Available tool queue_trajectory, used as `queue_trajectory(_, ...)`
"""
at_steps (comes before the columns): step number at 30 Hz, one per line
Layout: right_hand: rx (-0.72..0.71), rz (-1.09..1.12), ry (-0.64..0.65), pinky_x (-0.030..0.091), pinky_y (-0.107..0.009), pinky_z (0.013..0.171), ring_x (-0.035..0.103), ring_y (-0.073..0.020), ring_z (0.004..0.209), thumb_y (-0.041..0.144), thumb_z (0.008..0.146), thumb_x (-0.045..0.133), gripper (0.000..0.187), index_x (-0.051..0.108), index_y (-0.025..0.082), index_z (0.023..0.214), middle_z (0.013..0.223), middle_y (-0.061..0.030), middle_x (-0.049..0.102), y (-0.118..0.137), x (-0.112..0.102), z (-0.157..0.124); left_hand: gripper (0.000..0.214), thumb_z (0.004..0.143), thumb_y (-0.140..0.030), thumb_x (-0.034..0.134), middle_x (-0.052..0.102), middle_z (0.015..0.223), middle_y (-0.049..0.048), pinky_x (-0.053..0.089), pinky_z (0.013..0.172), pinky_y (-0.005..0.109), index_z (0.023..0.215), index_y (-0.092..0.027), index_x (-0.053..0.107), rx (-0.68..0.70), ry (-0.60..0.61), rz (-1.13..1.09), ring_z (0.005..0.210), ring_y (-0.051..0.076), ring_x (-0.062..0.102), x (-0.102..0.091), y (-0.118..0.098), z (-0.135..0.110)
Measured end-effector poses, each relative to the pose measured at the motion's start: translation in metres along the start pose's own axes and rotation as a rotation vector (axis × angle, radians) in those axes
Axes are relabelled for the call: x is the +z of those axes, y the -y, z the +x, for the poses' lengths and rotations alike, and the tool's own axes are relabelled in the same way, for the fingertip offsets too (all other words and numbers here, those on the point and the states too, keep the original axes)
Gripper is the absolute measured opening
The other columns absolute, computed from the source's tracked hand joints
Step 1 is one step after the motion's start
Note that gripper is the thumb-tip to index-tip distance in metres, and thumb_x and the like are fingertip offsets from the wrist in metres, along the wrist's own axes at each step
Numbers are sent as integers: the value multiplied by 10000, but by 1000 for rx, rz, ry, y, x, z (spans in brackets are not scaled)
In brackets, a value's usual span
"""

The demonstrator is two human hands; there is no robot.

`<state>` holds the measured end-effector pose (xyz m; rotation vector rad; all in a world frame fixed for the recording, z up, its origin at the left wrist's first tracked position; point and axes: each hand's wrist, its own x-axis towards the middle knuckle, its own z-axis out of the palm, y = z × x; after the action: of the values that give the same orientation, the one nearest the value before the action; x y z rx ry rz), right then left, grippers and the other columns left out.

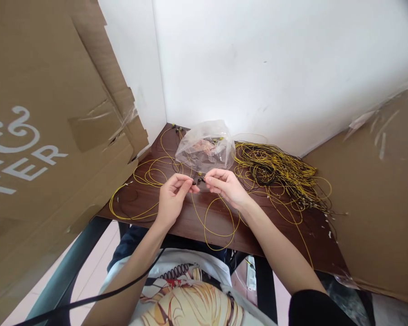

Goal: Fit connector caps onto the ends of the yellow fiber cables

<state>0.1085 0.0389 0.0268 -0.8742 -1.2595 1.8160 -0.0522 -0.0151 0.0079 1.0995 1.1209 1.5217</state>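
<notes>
My left hand (173, 195) and my right hand (224, 184) meet over the dark wooden table (177, 222), fingertips pinched together. Between them they hold a small dark connector (199, 180) on the end of a thin yellow cable (217, 226), which loops down toward the table's front edge. Just behind my hands lies a crumpled clear plastic bag (206, 147). More loose yellow cable loops (149, 174) lie to the left of my left hand.
A dense tangle of yellow cables (279, 174) fills the right side of the table. Large cardboard sheets stand at the left (47, 136) and right (377, 190). White walls form a corner behind the table. A black cord (122, 285) crosses my lap.
</notes>
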Motion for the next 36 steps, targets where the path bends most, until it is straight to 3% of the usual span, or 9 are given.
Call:
queue_trajectory(5,-18,-67,88,304,-176,433,615,-101,570,330,727,720,201,632,149,740,654,-27,668,-5,5,-1,179,770,-326,697,645,706,6,483,595,211,832,-162,658,-17,7,-112,595,98,581,5,10,-3)
queue_trajectory(17,-44,-2,88,507,-226,578,673,-128,646,288,737,711,170,628,141,713,720,-43,708,-7,6,-2,163,754,-260,702,699,844,35,506,665,232,899,-189,723,23,-47,-64,664,110,602,3,11,-4)
queue_trajectory(23,-20,13,96,552,-262,628,690,-144,671,305,735,713,193,618,138,715,740,-53,717,-7,7,-3,174,764,-290,694,686,763,32,491,638,231,894,-179,728,7,-65,-50,649,116,590,3,13,-4)
queue_trajectory(26,-16,11,94,551,-253,613,688,-141,653,306,731,714,190,621,140,714,729,-48,717,-8,7,-3,166,768,-304,692,688,751,31,477,598,216,877,-184,732,-10,-77,-56,648,117,591,3,12,-5)
queue_trajectory(32,-18,-16,44,503,-214,531,657,-122,582,315,699,736,202,634,141,704,644,-36,694,-9,7,-1,102,761,-272,696,673,797,41,469,559,203,781,-184,742,87,-19,70,696,127,588,6,7,-6)
queue_trajectory(36,-26,-41,43,481,-212,519,637,-116,561,327,695,737,212,638,140,708,611,-27,674,-9,4,0,129,759,-256,695,660,810,33,490,584,215,863,-196,742,95,-2,114,693,127,586,7,5,-8)
